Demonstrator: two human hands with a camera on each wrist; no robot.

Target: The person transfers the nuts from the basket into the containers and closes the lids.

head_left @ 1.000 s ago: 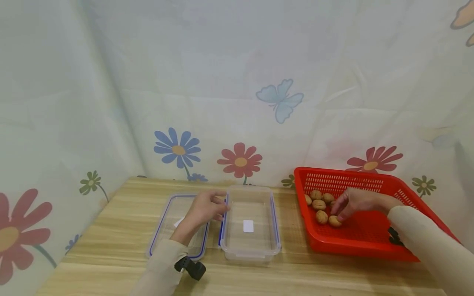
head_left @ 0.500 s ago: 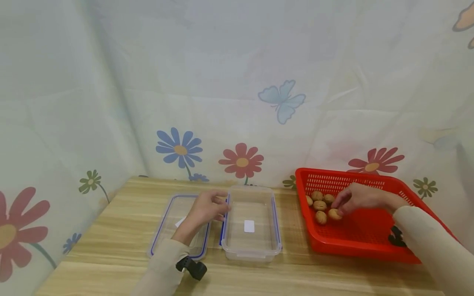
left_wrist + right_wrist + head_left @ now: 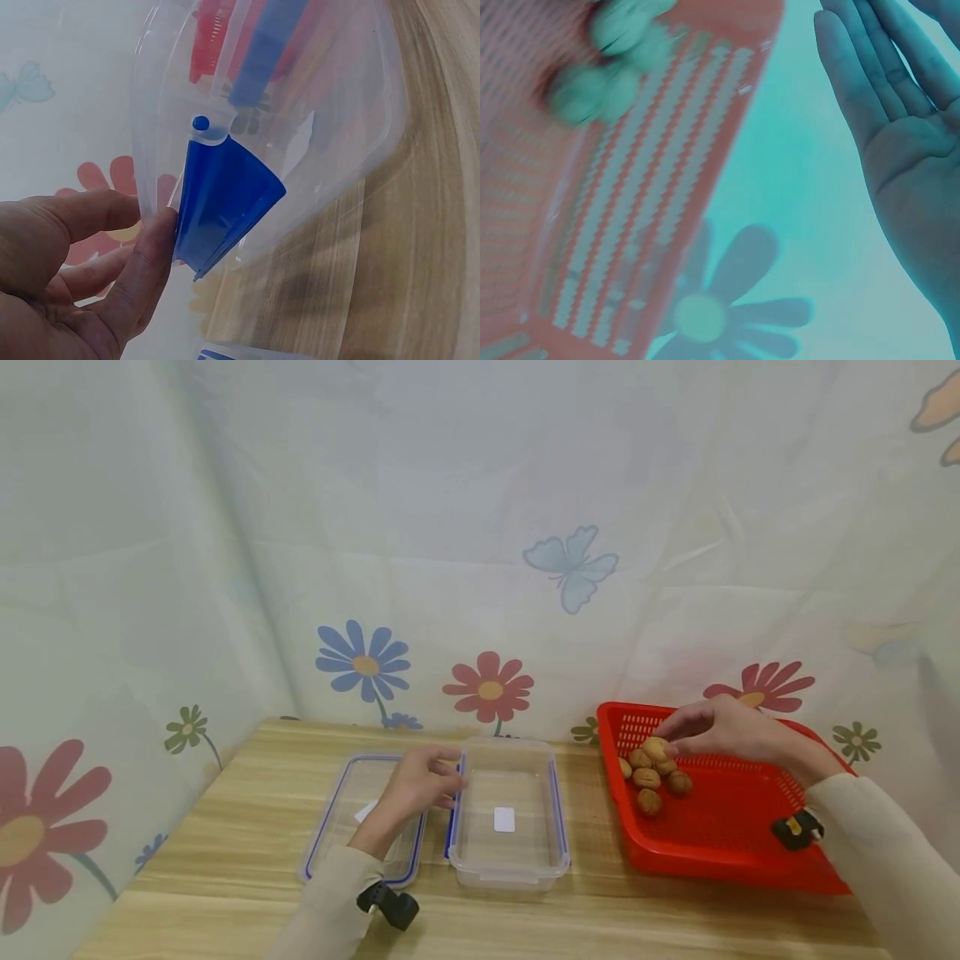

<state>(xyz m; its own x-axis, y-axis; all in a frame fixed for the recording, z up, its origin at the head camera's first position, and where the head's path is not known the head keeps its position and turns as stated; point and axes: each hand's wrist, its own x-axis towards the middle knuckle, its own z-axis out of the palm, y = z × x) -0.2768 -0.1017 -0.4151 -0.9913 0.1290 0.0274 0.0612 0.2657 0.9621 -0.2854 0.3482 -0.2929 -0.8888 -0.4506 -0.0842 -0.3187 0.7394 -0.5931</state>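
Observation:
A clear plastic food container (image 3: pixel 510 870) with blue side latches stands open-topped at mid-table, a white label showing on its base. My left hand (image 3: pixel 416 789) pinches its left rim between thumb and fingers, beside a blue latch (image 3: pixel 225 206) in the left wrist view. Over a red plastic basket (image 3: pixel 735 862), my right hand (image 3: pixel 727 731) holds a walnut (image 3: pixel 656 748) at the tips of thumb and fingers. Several more walnuts (image 3: pixel 647 779) lie below it along the basket's left side. In the right wrist view the fingertips are cut off at the top.
The container's flat lid (image 3: pixel 341 814), with a blue seal, lies on the wooden table (image 3: pixel 225 852) at the left, partly behind my left forearm. A flower-printed curtain (image 3: pixel 427 568) hangs behind the table. The basket has raised, slotted sides.
My right hand has taken a walnut from among the others and raised it, moving up and slightly left. My left hand has stayed at the container's rim.

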